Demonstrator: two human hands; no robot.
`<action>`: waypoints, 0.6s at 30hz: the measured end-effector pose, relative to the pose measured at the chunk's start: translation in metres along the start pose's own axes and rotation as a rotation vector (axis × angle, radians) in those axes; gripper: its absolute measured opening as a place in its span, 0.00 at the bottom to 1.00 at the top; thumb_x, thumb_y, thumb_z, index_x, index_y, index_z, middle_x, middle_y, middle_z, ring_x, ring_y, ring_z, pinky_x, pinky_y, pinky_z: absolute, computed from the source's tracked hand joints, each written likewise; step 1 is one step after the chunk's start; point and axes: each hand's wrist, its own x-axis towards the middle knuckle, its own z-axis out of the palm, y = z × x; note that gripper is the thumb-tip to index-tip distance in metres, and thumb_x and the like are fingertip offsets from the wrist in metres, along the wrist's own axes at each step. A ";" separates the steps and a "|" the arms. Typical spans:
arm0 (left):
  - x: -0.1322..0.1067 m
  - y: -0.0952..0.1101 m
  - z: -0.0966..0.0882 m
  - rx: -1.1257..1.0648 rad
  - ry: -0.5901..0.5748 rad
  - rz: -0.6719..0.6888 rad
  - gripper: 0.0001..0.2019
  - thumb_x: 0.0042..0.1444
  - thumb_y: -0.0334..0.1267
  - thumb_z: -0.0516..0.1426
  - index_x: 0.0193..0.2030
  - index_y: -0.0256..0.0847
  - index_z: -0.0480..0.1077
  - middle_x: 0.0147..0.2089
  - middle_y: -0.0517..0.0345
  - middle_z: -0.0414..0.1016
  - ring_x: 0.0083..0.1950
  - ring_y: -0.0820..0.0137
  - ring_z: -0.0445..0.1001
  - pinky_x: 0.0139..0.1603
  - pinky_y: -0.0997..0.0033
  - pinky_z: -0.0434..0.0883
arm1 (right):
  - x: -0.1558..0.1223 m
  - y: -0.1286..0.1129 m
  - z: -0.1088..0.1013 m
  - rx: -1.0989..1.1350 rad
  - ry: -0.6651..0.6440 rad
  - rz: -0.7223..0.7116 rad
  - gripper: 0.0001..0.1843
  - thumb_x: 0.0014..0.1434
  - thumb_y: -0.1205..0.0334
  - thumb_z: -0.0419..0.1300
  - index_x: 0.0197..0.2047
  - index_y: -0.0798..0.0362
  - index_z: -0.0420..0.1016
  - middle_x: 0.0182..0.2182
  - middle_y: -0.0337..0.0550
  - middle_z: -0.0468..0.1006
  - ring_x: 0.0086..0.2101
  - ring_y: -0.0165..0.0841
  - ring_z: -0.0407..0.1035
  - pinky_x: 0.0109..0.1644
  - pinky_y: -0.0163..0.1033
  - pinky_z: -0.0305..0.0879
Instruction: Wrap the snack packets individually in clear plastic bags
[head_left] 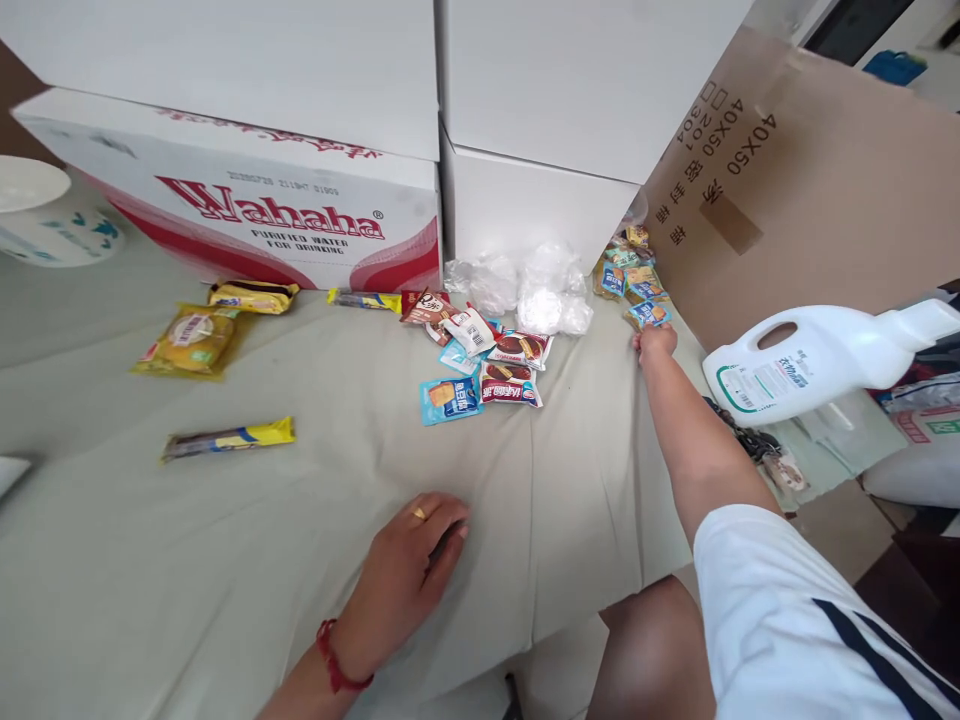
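Observation:
My right hand [657, 340] reaches to the far right of the cloth, its fingers closed on the edge of a small blue and yellow snack packet [648, 313]. Several similar snack packets [643, 281] lie piled just beyond it. My left hand [412, 552] rests palm down on the cloth with fingers loosely curved and the thumb a little apart; nothing shows in it. Ahead of that hand lie a blue snack packet [451, 399], two red-brown cake packets [511, 383], a white packet [471, 329] and a brown packet [426, 308].
White boxes, one a Wahaha water carton [300, 215], wall the back. Crumpled clear plastic bags [551, 290] sit against them. Yellow-wrapped bars [229, 438] and a bun packet [196, 338] lie left. A white detergent bottle [817, 350] and brown cardboard [825, 190] stand right.

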 end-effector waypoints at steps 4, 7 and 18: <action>0.002 -0.001 0.000 -0.012 0.026 0.016 0.07 0.66 0.37 0.52 0.41 0.48 0.72 0.39 0.57 0.79 0.38 0.65 0.77 0.37 0.68 0.74 | 0.024 -0.015 0.021 -0.023 0.111 0.029 0.17 0.71 0.57 0.57 0.55 0.62 0.73 0.49 0.49 0.77 0.42 0.33 0.76 0.45 0.42 0.75; 0.001 -0.002 0.001 -0.015 0.042 0.029 0.07 0.66 0.36 0.53 0.42 0.48 0.73 0.39 0.57 0.79 0.38 0.67 0.77 0.37 0.70 0.75 | 0.039 -0.026 0.035 -0.026 0.173 0.036 0.24 0.72 0.64 0.41 0.39 0.72 0.72 0.35 0.44 0.75 0.28 0.21 0.72 0.30 0.33 0.63; 0.000 -0.001 -0.001 -0.003 0.044 0.048 0.07 0.67 0.31 0.52 0.43 0.44 0.71 0.40 0.58 0.77 0.39 0.71 0.76 0.39 0.76 0.72 | 0.035 -0.028 0.028 0.023 0.270 0.025 0.11 0.65 0.71 0.56 0.30 0.53 0.67 0.19 0.33 0.66 0.17 0.24 0.61 0.16 0.27 0.52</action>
